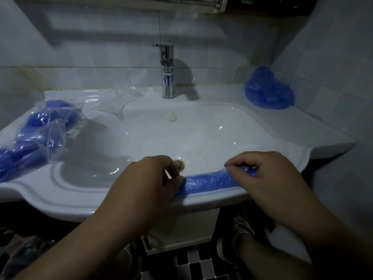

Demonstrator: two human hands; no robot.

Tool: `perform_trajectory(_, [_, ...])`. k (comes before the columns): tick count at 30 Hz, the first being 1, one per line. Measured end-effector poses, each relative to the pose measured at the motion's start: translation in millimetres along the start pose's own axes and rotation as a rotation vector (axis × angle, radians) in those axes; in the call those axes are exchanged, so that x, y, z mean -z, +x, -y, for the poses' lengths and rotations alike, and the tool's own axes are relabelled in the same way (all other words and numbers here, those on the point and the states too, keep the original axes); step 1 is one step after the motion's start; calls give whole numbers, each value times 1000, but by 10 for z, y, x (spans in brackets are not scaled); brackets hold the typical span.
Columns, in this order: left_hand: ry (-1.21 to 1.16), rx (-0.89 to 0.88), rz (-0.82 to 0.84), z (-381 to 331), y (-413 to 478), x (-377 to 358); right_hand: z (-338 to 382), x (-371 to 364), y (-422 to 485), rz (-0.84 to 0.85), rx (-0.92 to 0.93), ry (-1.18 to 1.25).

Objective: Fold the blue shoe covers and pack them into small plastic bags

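A blue shoe cover (210, 181), folded into a long narrow strip, lies along the front rim of the white sink (201, 201). My left hand (145, 182) pinches its left end. My right hand (264, 174) pinches its right end with curled fingers. A loose heap of blue shoe covers (269, 88) sits on the back right corner of the sink top. On the left ledge lie clear plastic bags holding blue covers (38, 134). Empty clear plastic bags (119, 102) lie left of the tap.
A chrome tap (167, 73) stands at the back centre, with the drain (179, 164) just beyond my left hand. Tiled walls close in behind and on the right. Below the sink are a cabinet, a checkered floor and my shoes (240, 235).
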State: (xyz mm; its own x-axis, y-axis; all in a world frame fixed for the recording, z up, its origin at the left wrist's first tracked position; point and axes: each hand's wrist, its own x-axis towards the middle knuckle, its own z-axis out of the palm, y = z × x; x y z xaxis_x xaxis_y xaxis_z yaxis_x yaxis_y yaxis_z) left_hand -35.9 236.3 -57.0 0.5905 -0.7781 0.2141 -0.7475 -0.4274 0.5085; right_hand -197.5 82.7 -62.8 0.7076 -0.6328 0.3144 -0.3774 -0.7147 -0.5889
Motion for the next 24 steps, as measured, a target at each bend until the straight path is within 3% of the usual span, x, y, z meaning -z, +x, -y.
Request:
perform_trajectory(10, [153,67,38,53,46,33,62,-126,22,-29,20,-194])
perform_trajectory(16, [287,42,71,37,-14,148,101,-86,49,61,45,-196])
perform_trajectory(19, [475,-113,-93,48,-18,132,120,-65,67,85,53,-215])
perform_trajectory(21, [393,-259,-183,-27,-51,76,137,-51,75,105,58,-228])
perform_trajectory(24, [377,-452,-41,-123,-119,-147,154,-49,69,113,74,-286])
